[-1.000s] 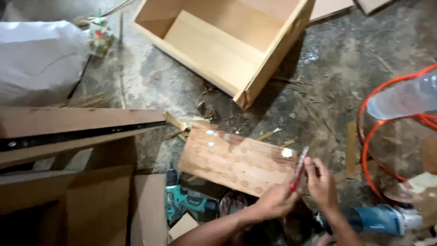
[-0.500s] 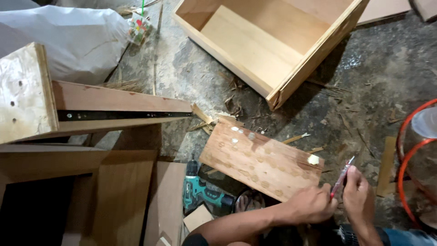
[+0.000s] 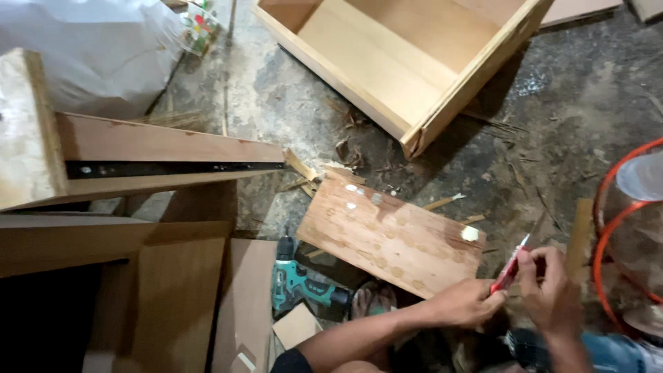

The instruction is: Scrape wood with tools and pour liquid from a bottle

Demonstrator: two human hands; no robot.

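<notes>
My left hand (image 3: 468,302) and my right hand (image 3: 549,293) meet low at the right, both closed on a thin red utility knife (image 3: 510,266) held between them. They hover just past the near right corner of a flat plywood board (image 3: 390,235) lying on the concrete floor. The board carries pale glue blobs along its far edge and one at its right corner. My left forearm reaches in from the bottom edge.
An open wooden drawer box (image 3: 414,62) lies at the top. A cabinet panel with a black drawer slide (image 3: 159,168) stands at left, above more boards. A teal cordless drill (image 3: 293,280) lies beside the plywood. An orange hose (image 3: 608,228) loops at right. A white sack (image 3: 97,48) sits top left.
The view has swung left and down, so the board and drawer box now sit further right and lower. My hands stay together on the red knife by the board's corner.
</notes>
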